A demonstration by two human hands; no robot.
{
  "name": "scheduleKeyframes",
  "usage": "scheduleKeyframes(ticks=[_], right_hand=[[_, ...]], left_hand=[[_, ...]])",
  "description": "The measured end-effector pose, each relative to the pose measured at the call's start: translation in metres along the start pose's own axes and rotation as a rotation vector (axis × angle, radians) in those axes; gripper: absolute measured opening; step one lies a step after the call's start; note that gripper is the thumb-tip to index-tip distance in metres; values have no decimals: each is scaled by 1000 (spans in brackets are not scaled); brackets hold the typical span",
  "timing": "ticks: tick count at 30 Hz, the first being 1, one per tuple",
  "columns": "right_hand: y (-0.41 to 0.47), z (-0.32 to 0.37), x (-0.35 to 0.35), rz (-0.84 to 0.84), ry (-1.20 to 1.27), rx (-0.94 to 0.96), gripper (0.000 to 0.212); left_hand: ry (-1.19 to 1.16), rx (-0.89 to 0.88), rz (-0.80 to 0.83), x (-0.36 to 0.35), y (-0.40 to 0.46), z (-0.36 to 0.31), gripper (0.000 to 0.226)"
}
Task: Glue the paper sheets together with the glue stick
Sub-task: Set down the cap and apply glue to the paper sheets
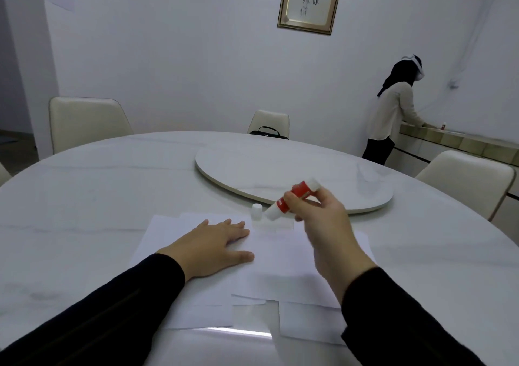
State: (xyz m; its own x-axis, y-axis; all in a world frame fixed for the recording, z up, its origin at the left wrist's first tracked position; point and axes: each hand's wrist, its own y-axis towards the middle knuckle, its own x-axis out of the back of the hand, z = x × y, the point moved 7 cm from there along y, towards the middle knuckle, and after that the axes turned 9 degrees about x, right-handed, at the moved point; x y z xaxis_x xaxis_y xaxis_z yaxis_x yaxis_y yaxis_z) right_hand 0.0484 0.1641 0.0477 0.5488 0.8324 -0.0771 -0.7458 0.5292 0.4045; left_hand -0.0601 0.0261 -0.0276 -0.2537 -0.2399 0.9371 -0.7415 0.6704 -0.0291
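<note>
white marble-look round table [84,202] fills the room, with a raised turntable [295,174] at its centre. several white paper sheets [213,290] lie overlapping at the near edge. the left hand [213,246] rests flat on the sheets, fingers straight and slightly spread. the right hand [320,219] grips a glue stick [292,195], fingers curled round its red-and-white barrel; the stick hangs tilted over the sheets' far edge, its white uncapped end pointing down-left. its small white cap [257,211] stands upright just beside that end.
</note>
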Motion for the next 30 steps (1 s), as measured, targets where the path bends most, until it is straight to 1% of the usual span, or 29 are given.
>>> scheduleKeyframes(ticks=[3,7,12,16,18,20,24,28,30], right_hand=[[16,-27,-17,29,-159,-7,11],[19,-56,-33,91,-280,-15,11],[19,-62,-37,135,-350,49,8],[18,-63,-42,202,-426,58,5],[17,-62,-42,214,-471,69,12],[18,-58,-34,192,-534,88,19],[23,-58,-3,115,-552,41,10],[25,-58,26,69,-549,21,16],[28,-57,42,40,-590,25,11]], left_hand=[[-15,7,-9,1,0,0,68],[-32,4,-2,-1,0,2,67],[-48,25,2,0,1,4,70],[-7,35,23,2,2,4,72],[17,43,30,2,2,4,72],[27,51,38,2,2,3,72],[14,55,50,1,2,5,70],[-4,60,45,1,1,6,69],[-6,59,43,1,1,5,69]])
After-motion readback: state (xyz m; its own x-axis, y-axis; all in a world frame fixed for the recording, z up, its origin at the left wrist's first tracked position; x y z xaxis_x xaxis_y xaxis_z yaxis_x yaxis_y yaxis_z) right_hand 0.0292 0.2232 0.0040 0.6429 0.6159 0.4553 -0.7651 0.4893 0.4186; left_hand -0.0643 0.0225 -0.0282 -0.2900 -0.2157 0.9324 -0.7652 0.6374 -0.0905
